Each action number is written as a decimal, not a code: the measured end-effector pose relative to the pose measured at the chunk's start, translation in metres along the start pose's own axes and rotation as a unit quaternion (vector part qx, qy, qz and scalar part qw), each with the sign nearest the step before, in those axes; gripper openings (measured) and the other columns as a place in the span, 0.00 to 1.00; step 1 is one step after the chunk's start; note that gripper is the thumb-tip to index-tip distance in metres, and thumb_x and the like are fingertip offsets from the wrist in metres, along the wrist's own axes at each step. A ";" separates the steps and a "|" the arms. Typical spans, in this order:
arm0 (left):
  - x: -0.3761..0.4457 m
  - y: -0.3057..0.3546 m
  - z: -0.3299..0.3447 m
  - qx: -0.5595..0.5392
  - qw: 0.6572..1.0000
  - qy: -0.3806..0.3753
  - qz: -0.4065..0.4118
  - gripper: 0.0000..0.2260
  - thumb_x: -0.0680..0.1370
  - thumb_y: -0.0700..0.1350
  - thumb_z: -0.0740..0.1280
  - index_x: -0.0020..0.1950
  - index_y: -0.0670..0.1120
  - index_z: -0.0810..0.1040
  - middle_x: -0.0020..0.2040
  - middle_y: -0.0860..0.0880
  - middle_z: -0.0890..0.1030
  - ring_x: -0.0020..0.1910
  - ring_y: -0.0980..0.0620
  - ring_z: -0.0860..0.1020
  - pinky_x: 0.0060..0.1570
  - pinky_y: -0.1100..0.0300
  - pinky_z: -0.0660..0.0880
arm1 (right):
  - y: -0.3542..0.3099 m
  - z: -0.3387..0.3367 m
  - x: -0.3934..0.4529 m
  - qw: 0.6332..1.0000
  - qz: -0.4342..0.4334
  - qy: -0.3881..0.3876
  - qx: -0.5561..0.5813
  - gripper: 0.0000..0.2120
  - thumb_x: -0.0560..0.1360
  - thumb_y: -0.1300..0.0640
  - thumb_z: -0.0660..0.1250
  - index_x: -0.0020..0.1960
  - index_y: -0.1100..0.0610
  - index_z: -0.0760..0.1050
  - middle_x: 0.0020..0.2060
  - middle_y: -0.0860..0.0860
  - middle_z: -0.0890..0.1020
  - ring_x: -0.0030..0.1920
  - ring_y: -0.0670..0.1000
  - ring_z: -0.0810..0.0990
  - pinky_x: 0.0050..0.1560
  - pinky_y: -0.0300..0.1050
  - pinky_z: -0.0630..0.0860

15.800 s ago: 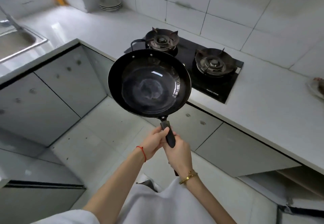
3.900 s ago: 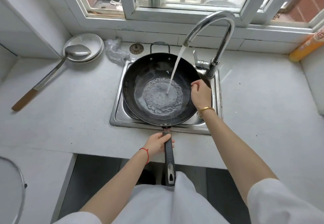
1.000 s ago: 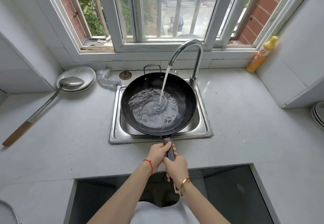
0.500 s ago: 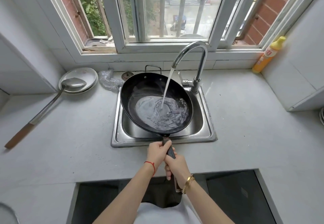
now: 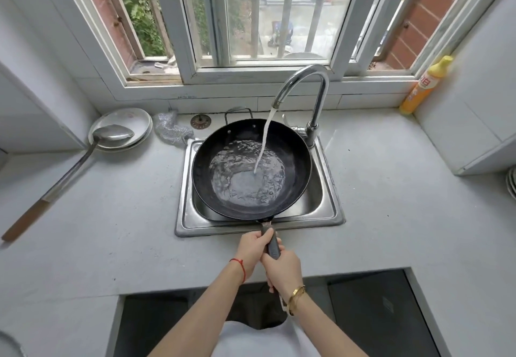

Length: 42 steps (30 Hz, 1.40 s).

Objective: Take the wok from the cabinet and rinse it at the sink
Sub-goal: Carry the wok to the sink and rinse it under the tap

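Since half a second ago I've tipped the wok [image 5: 251, 169] a bit, so the water pooled differently (handle toward me). Both hands are wrapped tight round the handle: left hand [image 5: 252, 249] farther up, right hand [image 5: 283, 271] nearer me. Wok sits over the sink [image 5: 329, 203], faucet [image 5: 304, 88] streaming into it. Ladle [image 5: 69, 172] and plates [image 5: 131, 122] far left, yellow bottle [image 5: 424, 86] far right.

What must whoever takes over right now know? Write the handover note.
Left hand: grips the wok handle, nearer the pan.
Right hand: grips the handle lower down.
Wok: held over the sink, under the faucet; the running stream lands in the water pooled inside.
Done: wok out of the cabinet, at the sink, being rinsed.
Left: pour the water out, shut off the faucet.
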<state>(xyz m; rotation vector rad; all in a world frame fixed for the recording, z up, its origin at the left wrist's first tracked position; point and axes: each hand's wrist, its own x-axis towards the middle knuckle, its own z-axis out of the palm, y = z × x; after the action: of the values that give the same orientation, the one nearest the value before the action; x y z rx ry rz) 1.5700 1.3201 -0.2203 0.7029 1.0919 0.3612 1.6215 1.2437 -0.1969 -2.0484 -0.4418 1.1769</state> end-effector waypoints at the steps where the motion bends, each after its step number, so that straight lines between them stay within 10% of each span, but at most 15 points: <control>1: 0.000 -0.001 0.001 -0.002 1.000 0.002 -0.002 0.09 0.81 0.39 0.63 0.48 0.34 0.78 0.38 0.41 0.81 0.33 0.48 0.81 0.41 0.57 0.81 | 0.001 -0.001 0.000 1.000 0.001 0.001 -0.007 0.09 0.75 0.54 0.67 0.41 0.60 0.76 0.27 0.55 0.76 0.17 0.48 0.71 0.19 0.37 0.69; 13: -0.003 -0.006 -0.003 0.080 0.992 0.089 0.050 0.09 0.78 0.40 0.68 0.42 0.35 0.80 0.40 0.38 0.84 0.35 0.42 0.83 0.39 0.54 0.83 | 0.002 -0.001 0.000 0.995 0.029 -0.079 0.052 0.11 0.76 0.57 0.66 0.37 0.57 0.70 0.18 0.47 0.70 0.17 0.48 0.68 0.20 0.38 0.67; 19: 0.004 -0.009 -0.015 0.135 0.984 0.099 0.067 0.21 0.62 0.60 0.71 0.36 0.41 0.84 0.38 0.43 0.87 0.43 0.44 0.86 0.52 0.46 0.81 | -0.008 -0.003 -0.001 0.992 0.048 -0.099 0.066 0.11 0.76 0.60 0.65 0.36 0.58 0.69 0.19 0.49 0.70 0.18 0.48 0.68 0.20 0.38 0.67; 36: -0.005 -0.005 0.013 0.018 0.999 0.019 0.021 0.08 0.80 0.38 0.65 0.43 0.35 0.79 0.36 0.40 0.82 0.33 0.48 0.81 0.36 0.59 0.81 | 0.003 -0.015 -0.008 1.000 -0.010 -0.001 0.008 0.09 0.75 0.54 0.67 0.41 0.60 0.76 0.24 0.53 0.75 0.17 0.49 0.71 0.19 0.39 0.69; 42: -0.004 -0.006 0.006 0.082 0.993 0.061 0.055 0.11 0.78 0.41 0.69 0.38 0.38 0.81 0.37 0.40 0.84 0.39 0.41 0.83 0.49 0.48 0.82 | -0.001 -0.016 -0.006 0.994 0.037 -0.069 0.076 0.08 0.76 0.58 0.65 0.41 0.60 0.71 0.20 0.50 0.71 0.18 0.49 0.68 0.20 0.40 0.68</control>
<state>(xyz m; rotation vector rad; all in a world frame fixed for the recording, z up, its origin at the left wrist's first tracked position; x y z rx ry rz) 1.5737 1.3110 -0.2203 0.8995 1.2105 0.4156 1.6319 1.2346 -0.1878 -1.8734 -0.3333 1.3605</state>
